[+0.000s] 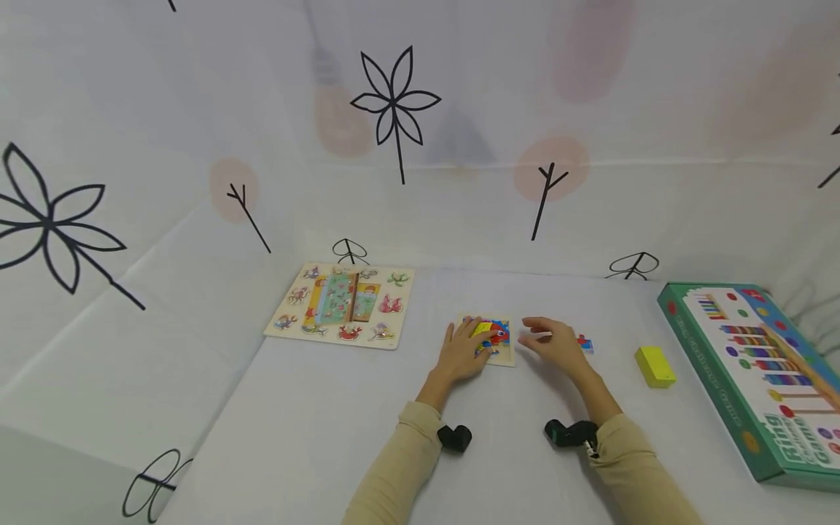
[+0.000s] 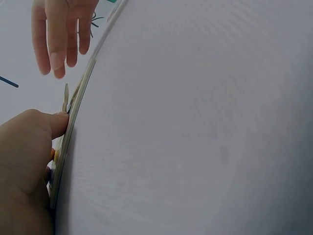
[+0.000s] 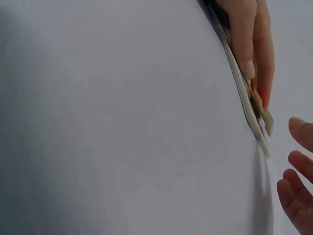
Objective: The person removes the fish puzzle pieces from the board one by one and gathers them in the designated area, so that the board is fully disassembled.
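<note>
A small wooden puzzle board (image 1: pixel 504 357) with a colourful picture, red and yellow parts showing, lies on the white table. My left hand (image 1: pixel 462 354) rests over its left side with fingers spread, covering part of the picture. In the right wrist view, the thumb and a finger of that hand touch the puzzle pieces, and one wooden piece (image 3: pixel 267 122) sticks up at a tilt near the board's end. Just right of the board my right hand (image 1: pixel 554 343) hovers with relaxed fingers and nothing in them. Beside it lies a loose blue and red puzzle piece (image 1: pixel 585 345), partly hidden.
At the back left lies a larger wooden puzzle board (image 1: pixel 335 339) with sea animal pictures. A yellow block (image 1: pixel 655 367) sits to the right, before a big green game box (image 1: pixel 722 394) at the table's right side. A patterned white cloth (image 1: pixel 459 219) hangs behind.
</note>
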The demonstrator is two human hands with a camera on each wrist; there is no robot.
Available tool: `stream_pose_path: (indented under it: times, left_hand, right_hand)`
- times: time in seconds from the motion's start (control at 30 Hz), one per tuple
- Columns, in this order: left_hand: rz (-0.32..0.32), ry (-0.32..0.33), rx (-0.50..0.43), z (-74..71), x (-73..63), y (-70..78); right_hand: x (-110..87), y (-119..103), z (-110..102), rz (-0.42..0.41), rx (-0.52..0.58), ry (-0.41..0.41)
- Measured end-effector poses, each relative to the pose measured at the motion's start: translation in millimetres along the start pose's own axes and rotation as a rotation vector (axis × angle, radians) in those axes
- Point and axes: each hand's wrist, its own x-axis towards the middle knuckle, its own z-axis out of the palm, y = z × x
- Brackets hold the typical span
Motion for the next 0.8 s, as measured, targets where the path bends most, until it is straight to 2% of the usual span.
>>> stream_pose_path:
  times: [0.17, 0.33, 0.8]
  left_hand:
    - [0.010, 0.008, 0.001, -0.8, 0.1, 0.7]
    - [0.009, 0.007, 0.006, -1.3, 0.1, 0.8]
    - [-0.002, 0.006, 0.017, -1.2, -1.3, -0.2]
  right_hand:
    - [9.1, -10, 19, -0.017, 0.000, -0.069]
    - [14.8, -12, 28, -0.004, -0.002, -0.110]
    - [12.8, -8, 32, -0.008, -0.045, -0.066]
